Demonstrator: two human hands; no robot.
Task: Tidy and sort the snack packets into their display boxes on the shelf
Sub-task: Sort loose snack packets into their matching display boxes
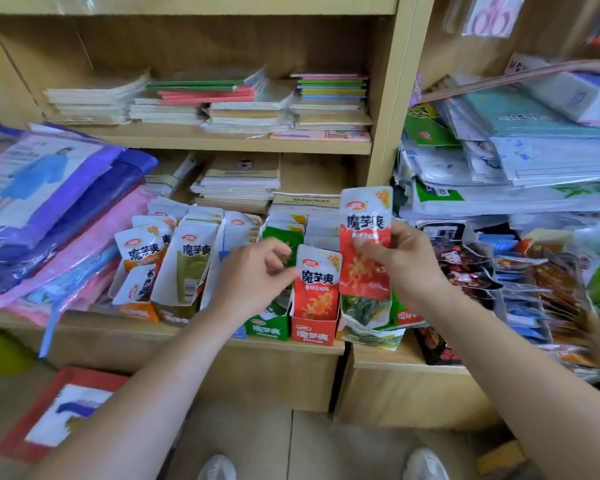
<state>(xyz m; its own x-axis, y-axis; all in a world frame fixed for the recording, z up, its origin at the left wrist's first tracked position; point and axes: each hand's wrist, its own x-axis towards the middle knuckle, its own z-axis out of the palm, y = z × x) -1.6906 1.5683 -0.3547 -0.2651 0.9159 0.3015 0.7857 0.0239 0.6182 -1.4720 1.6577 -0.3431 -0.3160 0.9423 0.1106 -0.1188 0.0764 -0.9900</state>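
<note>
My right hand (pixel 404 261) holds a red-and-white snack packet (pixel 365 242) upright above the shelf. A second red packet (pixel 316 282) stands in the red display box (pixel 313 332), and my left hand (pixel 253 275) pinches its upper left edge. Left of it sits a green display box (pixel 267 327) with green packets (pixel 284 237) behind my left hand. Further left, olive and orange packets (pixel 187 265) lean in their own boxes.
Stacked notebooks (pixel 243 98) fill the upper shelves. Purple and pink plastic bags (pixel 49 209) lie at the left. Dark snack packets and stationery (pixel 534 271) crowd the right shelf. A loose green packet (pixel 368 313) lies by the red box. A red-framed board (pixel 59 414) rests on the floor.
</note>
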